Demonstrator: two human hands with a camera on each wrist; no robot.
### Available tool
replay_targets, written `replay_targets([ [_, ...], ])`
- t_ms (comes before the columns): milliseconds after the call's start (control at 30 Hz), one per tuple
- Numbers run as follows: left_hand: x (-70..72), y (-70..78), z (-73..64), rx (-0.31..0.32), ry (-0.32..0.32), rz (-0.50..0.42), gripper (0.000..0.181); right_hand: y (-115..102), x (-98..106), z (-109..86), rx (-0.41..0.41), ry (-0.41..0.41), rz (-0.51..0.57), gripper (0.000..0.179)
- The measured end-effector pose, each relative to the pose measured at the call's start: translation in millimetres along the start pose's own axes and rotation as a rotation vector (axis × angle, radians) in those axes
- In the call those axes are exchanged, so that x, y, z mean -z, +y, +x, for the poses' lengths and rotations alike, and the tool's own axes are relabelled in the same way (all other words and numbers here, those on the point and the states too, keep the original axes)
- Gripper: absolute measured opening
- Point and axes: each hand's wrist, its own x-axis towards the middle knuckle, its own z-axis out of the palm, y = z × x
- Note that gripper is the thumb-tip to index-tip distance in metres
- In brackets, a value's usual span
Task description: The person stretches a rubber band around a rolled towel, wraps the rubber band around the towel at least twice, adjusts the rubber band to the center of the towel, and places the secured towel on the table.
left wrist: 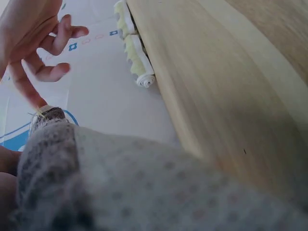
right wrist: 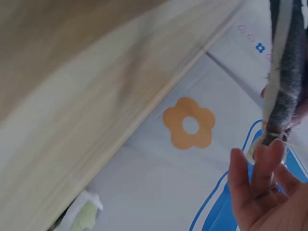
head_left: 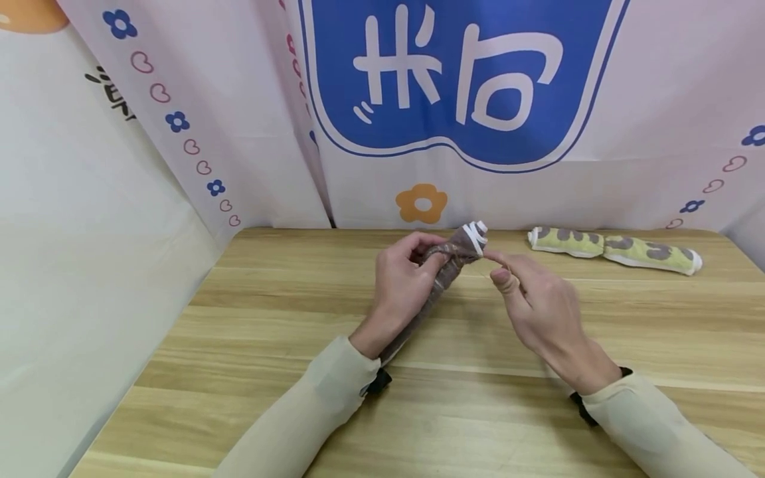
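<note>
A brown cloth roll with white edging (head_left: pixel 425 309) slants up from my left wrist toward the back of the table. My left hand (head_left: pixel 404 282) grips it near its upper end, thumb across the cloth. A thin yellowish band (right wrist: pixel 275 131) circles the roll close to that end, and a fine strand shows beside it. My right hand (head_left: pixel 540 299) is at the same end. Its index finger reaches straight to the roll's tip, right at the band, while the thumb stands apart and the other fingers bend loosely. In the left wrist view, the roll (left wrist: pixel 53 163) hides most of the left hand.
A yellow-green cloth roll with grey patches (head_left: pixel 651 252), narrowed at its middle, lies at the back right of the wooden table (head_left: pixel 478 425). Behind the table's back edge hangs a white printed cloth (head_left: pixel 358 192). Another white surface (head_left: pixel 107 265) borders the left side.
</note>
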Motion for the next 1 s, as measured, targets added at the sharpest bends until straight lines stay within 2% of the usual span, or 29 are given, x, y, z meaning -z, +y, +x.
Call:
replay_targets([
  [133, 0.7, 2.3, -0.8, -0.016, 0.009, 0.024, 0.014, -7.2, 2.3, 1.0, 0.029, 0.005, 0.037, 0.079],
  [267, 0.8, 5.0, -0.8, -0.077, 0.025, 0.052, 0.014, -10.4, 7.4, 3.5, 0.078, 0.032, -0.038, 0.081],
  [433, -1.2, 5.3, 0.1, -0.136, 0.067, 0.101, 0.011, -8.4, 13.7, 6.4, 0.006, 0.005, -0.129, 0.081],
  [567, -2.6, 3.6, 0.3, -0.129, 0.092, 0.130, 0.010, -9.4, 15.8, 6.2, -0.046, -0.032, -0.145, 0.080],
  [800, -1.5, 4.2, -0.2, -0.120, 0.101, 0.095, 0.012, -21.4, 10.5, 0.7, -0.028, -0.129, 0.022, 0.071],
  [900, -1.7, 6.1, -1.1, -0.106, 0.103, 0.023, 0.013, -24.9, 9.6, -0.9, -0.118, -0.190, 0.102, 0.062],
  [1000, -2.6, 9.4, -3.2, -0.095, 0.101, -0.075, 0.015, -25.6, 11.1, 0.6, -0.279, -0.248, 0.216, 0.052],
])
